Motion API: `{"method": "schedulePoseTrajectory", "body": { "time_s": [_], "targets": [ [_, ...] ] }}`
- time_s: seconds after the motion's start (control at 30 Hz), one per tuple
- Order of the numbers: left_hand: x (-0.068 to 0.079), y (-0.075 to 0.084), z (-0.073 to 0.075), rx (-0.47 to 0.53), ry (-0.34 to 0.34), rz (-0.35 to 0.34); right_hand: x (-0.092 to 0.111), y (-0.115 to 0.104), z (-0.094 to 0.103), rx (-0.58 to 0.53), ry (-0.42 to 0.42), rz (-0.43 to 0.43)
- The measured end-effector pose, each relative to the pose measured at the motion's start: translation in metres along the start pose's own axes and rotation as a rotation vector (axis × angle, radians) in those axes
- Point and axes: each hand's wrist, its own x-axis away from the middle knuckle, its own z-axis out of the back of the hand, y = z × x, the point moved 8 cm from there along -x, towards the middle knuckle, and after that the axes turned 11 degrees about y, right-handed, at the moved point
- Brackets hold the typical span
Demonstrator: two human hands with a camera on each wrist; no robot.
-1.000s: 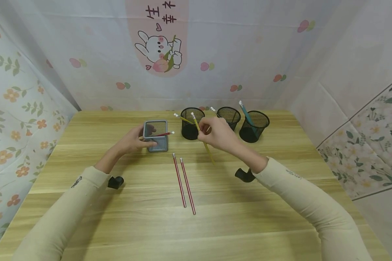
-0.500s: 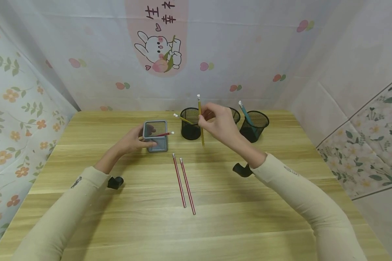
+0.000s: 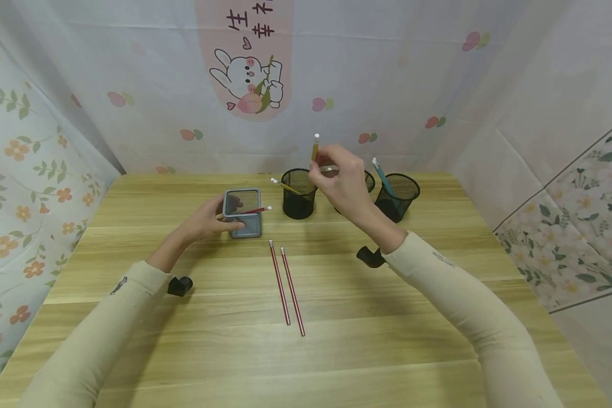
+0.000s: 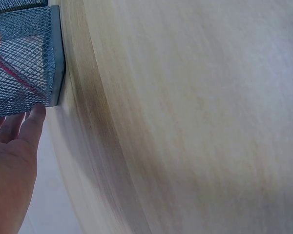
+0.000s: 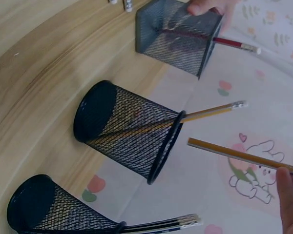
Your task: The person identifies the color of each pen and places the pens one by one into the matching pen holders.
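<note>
My left hand (image 3: 204, 220) holds the grey square mesh pencil holder (image 3: 247, 228), thumb on its near side and fingers around the far left side. A red pencil (image 5: 229, 43) leans inside it, eraser end out. My right hand (image 3: 343, 181) pinches a yellow pencil (image 5: 234, 155), eraser end up. In the right wrist view, this pencil's lower end is beyond the rim of a round black mesh cup (image 5: 136, 126), apart from it. That cup contains yellow pencil (image 5: 210, 113) stock leaning to the left in the head view.
A second round black cup (image 5: 63, 207) with dark pencils (image 5: 156, 226) is partly behind my right hand. Farther right, a third black cup (image 3: 395, 209) holds teal pencil (image 3: 382, 177) stock. Two red pencils (image 3: 279, 283) lie on the wooden table (image 3: 224, 351). A printed curtain (image 3: 347, 68) hangs behind.
My right hand has risen and moved toward the back with the yellow pencil, which has turned from slanted to nearly upright. The left hand and the grey holder have stayed put.
</note>
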Motion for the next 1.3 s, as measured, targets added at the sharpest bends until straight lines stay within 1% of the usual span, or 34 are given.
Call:
{"method": "schedulePoseTrajectory", "body": {
  "time_s": [0.13, 0.3, 0.4, 0.63, 0.8, 0.93, 1.0, 1.17, 1.23, 1.3],
  "targets": [
    [0.002, 0.01, 0.0, 0.024, -0.009, 0.006, 0.001, 0.001, -0.003, -0.029, 0.012, 0.07],
    [0.006, 0.025, 0.0, 0.021, -0.013, 0.008, 0.005, 0.005, -0.009, -0.048, -0.03, 0.119],
    [0.008, 0.028, 0.0, 0.013, -0.011, 0.009, 0.011, 0.011, -0.014, -0.034, -0.072, 0.133],
    [0.009, 0.029, 0.0, 0.01, -0.016, 0.007, 0.024, 0.018, -0.025, 0.054, -0.165, 0.186],
    [0.008, 0.029, 0.0, 0.01, -0.017, 0.0, 0.035, 0.026, -0.033, 0.095, -0.232, 0.167],
    [0.007, 0.028, 0.001, 0.01, -0.009, -0.004, 0.041, 0.032, -0.039, 0.116, -0.268, 0.147],
    [0.005, 0.022, 0.0, 0.016, -0.003, -0.004, 0.043, 0.036, -0.043, 0.129, -0.286, 0.129],
    [0.0, -0.001, 0.001, 0.01, 0.008, -0.01, 0.046, 0.044, -0.048, 0.166, -0.328, 0.074],
    [-0.001, -0.003, 0.001, 0.005, 0.006, -0.013, 0.046, 0.045, -0.048, 0.177, -0.332, 0.061],
    [0.0, -0.001, 0.001, 0.007, -0.002, -0.016, 0.047, 0.046, -0.047, 0.182, -0.328, 0.055]
  ]
}}
